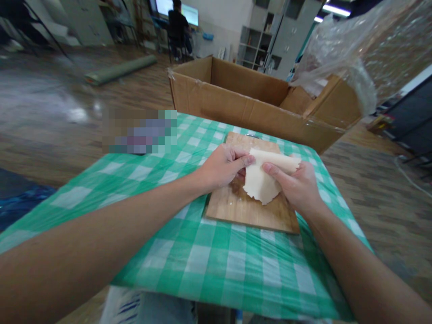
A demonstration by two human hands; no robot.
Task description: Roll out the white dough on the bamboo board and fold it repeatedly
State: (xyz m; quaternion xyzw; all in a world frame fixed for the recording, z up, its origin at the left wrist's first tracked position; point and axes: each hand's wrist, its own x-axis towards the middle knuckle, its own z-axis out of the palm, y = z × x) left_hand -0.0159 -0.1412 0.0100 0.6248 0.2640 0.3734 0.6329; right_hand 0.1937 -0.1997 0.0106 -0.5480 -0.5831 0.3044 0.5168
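A thin, pale sheet of dough (261,180) hangs between both my hands, just above a wooden cutting board (243,209). My left hand (222,166) pinches the sheet's upper left edge with thumb and fingers closed. My right hand (299,186) grips its right side, the thumb laid across the front and the top edge folded over the fingers. The sheet's ragged lower edge droops toward the board. The board lies on a table covered with a green-and-white checked cloth (189,252).
An open cardboard box (256,103) stands at the table's far edge, with a clear plastic bag (364,49) over its right side. A blurred-out patch (140,130) sits at the table's far left. A rolled mat (119,69) lies on the wooden floor; a person (178,27) sits far back.
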